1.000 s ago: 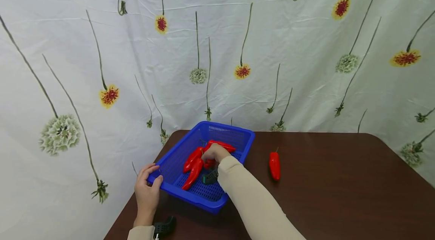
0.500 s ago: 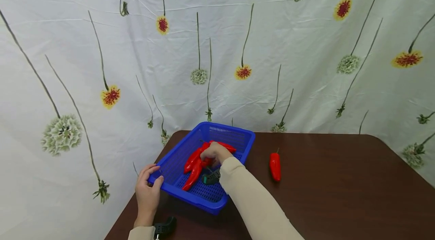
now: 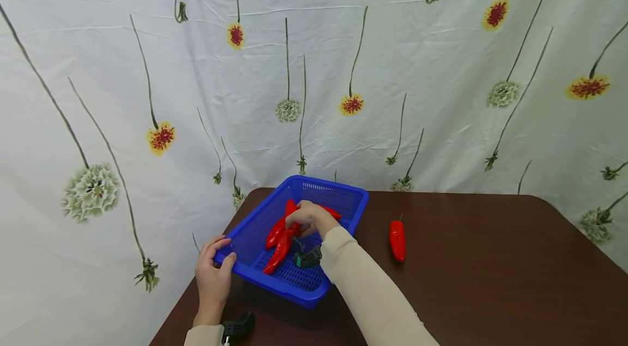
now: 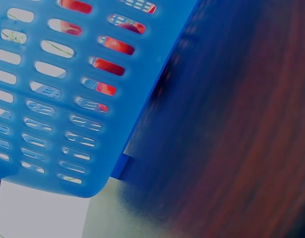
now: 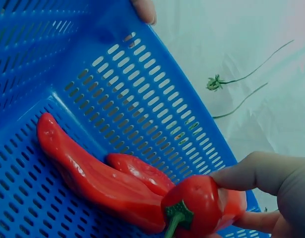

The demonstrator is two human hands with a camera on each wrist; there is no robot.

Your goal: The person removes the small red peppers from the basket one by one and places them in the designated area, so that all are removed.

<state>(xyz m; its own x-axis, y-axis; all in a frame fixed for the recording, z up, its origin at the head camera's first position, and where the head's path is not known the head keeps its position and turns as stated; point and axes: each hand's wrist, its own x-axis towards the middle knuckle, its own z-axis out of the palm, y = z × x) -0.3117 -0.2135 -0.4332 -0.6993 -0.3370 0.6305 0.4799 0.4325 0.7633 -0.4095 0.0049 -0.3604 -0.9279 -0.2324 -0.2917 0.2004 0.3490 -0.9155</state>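
My left hand (image 3: 213, 283) grips the near left corner of a blue plastic basket (image 3: 275, 284), its thumb and fingers over the rim. Inside the basket, my right hand (image 3: 311, 218) pinches a red chili pepper (image 5: 197, 201) near its stem end; the green stem faces the right wrist camera. A long red pepper (image 5: 100, 181) lies on the basket floor, with another red pepper (image 5: 140, 168) partly behind it. One more red pepper (image 3: 331, 212) shows beyond my right hand. In the left wrist view, the slotted basket wall (image 4: 88, 114) fills the left side; the left hand is hidden there.
A single red pepper (image 3: 397, 240) lies on the dark brown table (image 3: 471, 269), right of the basket. Behind the table hangs a white cloth (image 3: 441, 90) printed with flowers. A black device (image 3: 237, 328) is at my left wrist.
My right hand has risen slightly within the basket, lifting a red pepper whose tip now points upward. My left hand stays on the basket rim.
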